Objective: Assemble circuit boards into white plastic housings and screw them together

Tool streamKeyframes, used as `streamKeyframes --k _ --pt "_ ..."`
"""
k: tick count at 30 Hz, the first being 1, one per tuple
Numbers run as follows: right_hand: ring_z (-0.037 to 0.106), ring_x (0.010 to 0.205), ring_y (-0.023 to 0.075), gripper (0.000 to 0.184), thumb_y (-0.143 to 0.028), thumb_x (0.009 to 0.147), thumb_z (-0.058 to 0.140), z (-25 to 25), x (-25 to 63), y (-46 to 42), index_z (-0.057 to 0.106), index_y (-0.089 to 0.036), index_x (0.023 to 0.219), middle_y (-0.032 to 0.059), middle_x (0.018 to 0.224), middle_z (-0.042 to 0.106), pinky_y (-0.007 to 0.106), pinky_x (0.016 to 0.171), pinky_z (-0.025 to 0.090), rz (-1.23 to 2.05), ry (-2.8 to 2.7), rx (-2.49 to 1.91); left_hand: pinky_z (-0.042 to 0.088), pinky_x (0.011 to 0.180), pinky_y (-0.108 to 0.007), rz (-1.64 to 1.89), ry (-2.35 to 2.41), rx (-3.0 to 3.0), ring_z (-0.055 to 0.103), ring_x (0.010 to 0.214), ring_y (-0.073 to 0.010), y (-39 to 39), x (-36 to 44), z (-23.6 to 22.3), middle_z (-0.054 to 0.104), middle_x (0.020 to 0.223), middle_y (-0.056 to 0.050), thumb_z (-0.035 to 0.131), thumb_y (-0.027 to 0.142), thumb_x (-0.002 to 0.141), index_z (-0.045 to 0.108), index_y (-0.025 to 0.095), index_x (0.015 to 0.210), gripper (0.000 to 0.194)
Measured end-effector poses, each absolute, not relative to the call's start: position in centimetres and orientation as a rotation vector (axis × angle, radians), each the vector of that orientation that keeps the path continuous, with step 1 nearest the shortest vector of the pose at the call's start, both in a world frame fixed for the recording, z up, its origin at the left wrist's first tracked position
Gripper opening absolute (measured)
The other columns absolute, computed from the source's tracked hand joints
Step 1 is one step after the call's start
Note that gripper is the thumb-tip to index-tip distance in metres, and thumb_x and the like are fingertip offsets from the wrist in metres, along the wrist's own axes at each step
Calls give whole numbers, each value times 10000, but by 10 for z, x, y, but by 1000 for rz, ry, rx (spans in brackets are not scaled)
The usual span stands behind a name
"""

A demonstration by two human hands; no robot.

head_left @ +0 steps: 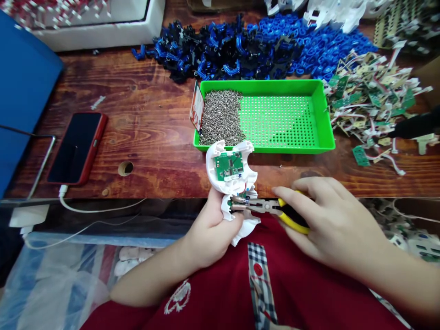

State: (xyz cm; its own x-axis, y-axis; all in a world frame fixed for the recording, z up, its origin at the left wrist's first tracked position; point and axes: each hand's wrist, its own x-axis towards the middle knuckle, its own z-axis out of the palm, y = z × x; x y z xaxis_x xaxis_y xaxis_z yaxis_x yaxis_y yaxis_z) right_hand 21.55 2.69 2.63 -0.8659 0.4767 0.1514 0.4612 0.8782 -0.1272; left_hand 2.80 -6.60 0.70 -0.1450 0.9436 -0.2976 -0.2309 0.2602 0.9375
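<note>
My left hand (215, 224) is closed around a white plastic housing (211, 160), holding it at the table's front edge. A green circuit board (228, 166) sits inside the upper part of the housing. In my right hand (319, 215) are pliers (292, 222) with yellow-edged handles. Their metal jaws reach left to the lower part of the housing, by a second, partly hidden green board. Whether the jaws grip anything there I cannot tell. Just behind the housing stands a green perforated tray (285, 150), with a heap of small metal screws (222, 117) in its left side.
Blue and black plastic parts (220, 50) are piled behind the tray. Wired circuit boards (371, 96) lie heaped at right, near a dark tool tip (412, 126). A phone (77, 149) with a plugged-in white cable (99, 211) lies at left. A white foam box (103, 34) stands behind.
</note>
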Motion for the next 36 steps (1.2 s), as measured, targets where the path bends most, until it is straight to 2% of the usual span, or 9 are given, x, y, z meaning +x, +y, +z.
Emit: streamKeyframes --k 4,9,18,27,33,36 --pt "498 849 217 376 -341 790 520 25 214 24 539 -160 1118 104 975 506 341 726 469 155 -2864 -743 302 1087 -327 1222 1327 916 449 1246 -195 -68 27 2 487 1359 -46 550 162 835 355 246 1320 529" --pt "494 819 227 393 -332 792 501 25 211 19 547 -133 1128 119 934 523 345 698 475 72 -2849 -755 324 1076 -294 1212 1427 1049 472 1222 -162 -71 27 -3 510 1319 -54 515 141 852 342 236 1307 496" --pt "505 814 242 421 -322 793 493 29 211 17 540 -113 1156 144 937 545 359 706 479 9 -2876 -726 251 1116 -354 1140 1538 1234 370 1303 -205 -74 25 -5 387 1409 -113 467 151 868 229 204 1380 567" --pt "490 696 232 359 -229 759 493 31 210 19 535 -104 1093 141 844 560 345 575 452 -43 -2895 -661 265 1104 -356 1094 1636 1282 368 1303 -221 -78 22 -3 410 1392 -116 494 107 833 249 189 1366 592" --pt "502 715 214 302 -219 748 487 16 208 23 521 -128 1035 113 859 554 323 577 452 211 -2889 -665 277 1099 -355 1197 1567 1116 420 1262 -201 -78 27 -3 458 1355 -92 501 135 848 318 207 1311 503" --pt "524 741 173 212 -176 765 467 9 203 22 522 -169 970 69 845 554 271 608 453 630 -2789 -779 375 1036 -346 1300 1502 881 530 1149 -195 -74 30 0 559 1247 -71 532 162 835 410 206 1209 396"
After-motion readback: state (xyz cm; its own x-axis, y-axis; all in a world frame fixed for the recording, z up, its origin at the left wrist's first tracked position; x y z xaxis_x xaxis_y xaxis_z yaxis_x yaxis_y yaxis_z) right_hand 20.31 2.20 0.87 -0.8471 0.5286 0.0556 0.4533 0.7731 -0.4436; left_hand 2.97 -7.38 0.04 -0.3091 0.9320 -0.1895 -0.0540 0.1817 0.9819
